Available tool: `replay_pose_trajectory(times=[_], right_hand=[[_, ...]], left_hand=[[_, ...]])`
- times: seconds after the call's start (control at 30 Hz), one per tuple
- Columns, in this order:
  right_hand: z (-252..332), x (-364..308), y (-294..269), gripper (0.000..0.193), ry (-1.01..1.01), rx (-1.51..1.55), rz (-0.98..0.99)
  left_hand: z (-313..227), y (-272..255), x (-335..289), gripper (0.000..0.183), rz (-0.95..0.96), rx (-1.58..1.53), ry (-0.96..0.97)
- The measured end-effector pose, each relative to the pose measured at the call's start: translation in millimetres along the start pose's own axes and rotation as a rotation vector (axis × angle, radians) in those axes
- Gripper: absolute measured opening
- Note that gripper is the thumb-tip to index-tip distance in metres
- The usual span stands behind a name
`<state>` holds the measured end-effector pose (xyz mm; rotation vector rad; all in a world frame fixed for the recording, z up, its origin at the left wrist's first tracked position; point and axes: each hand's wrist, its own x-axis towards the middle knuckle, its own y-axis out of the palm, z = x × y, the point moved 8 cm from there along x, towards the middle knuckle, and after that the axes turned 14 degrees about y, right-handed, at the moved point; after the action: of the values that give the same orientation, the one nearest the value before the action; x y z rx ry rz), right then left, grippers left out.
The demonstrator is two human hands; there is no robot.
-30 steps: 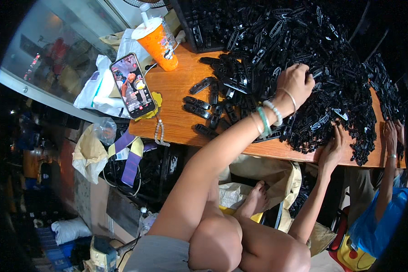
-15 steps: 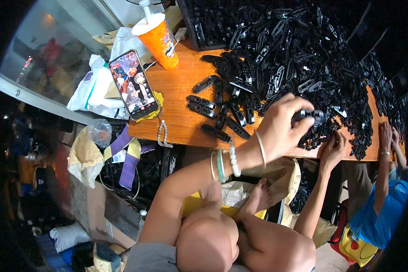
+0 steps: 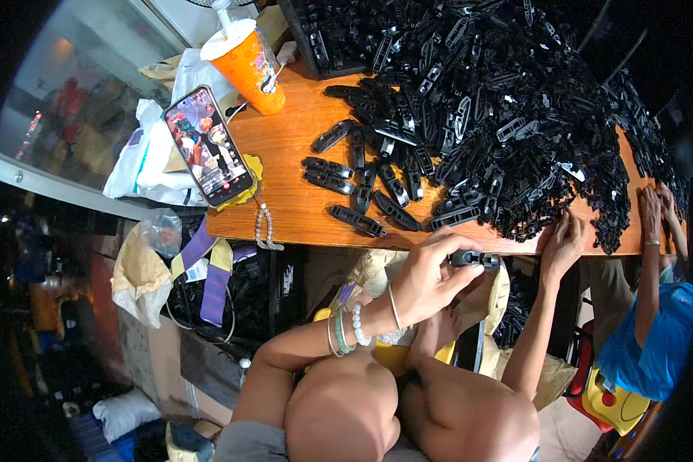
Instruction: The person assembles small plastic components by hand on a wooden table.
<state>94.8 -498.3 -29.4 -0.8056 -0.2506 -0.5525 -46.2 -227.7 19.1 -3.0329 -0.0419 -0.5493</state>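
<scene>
My left hand (image 3: pixel 431 281), with bangles and beads at its wrist, is closed round a short black plastic part (image 3: pixel 463 259) just off the table's front edge. At that edge to the right, my right hand (image 3: pixel 564 245) has its fingers bent together beside a heap of small black pieces (image 3: pixel 604 219). Whatever those fingers hold is too small to make out. Several long black plastic pieces with slots (image 3: pixel 393 208) lie loose on the wooden table (image 3: pixel 285 162), left of a big heap of similar black parts (image 3: pixel 470 100).
A lit phone (image 3: pixel 208 146) leans at the table's left end by an orange cup (image 3: pixel 246 65) with a straw. Paper bags (image 3: pixel 141 266) hang at the left. On the far right, another person's hands (image 3: pixel 652 212) are at the table.
My left hand has come down and toward me from over the heap, carrying the black part past the table edge. My right hand stays near the small pieces. The view has shifted slightly.
</scene>
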Motion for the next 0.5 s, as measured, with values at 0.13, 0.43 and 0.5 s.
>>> replay_pose_trajectory(times=[0.13,0.43,0.5], right_hand=[[13.0,10.4,-6.9,0.017,0.005,-0.039,0.039],[16.5,17.9,-1.4,0.014,-0.084,-0.162,0.103],[18.8,14.2,-3.5,0.011,-0.131,-0.26,0.072]], left_hand=[[4.4,7.2,-3.3,0.021,0.063,0.086,0.003],[1.7,23.0,-2.7,0.023,0.121,0.04,-0.061],[0.5,22.0,-1.5,0.023,0.108,0.045,-0.018]])
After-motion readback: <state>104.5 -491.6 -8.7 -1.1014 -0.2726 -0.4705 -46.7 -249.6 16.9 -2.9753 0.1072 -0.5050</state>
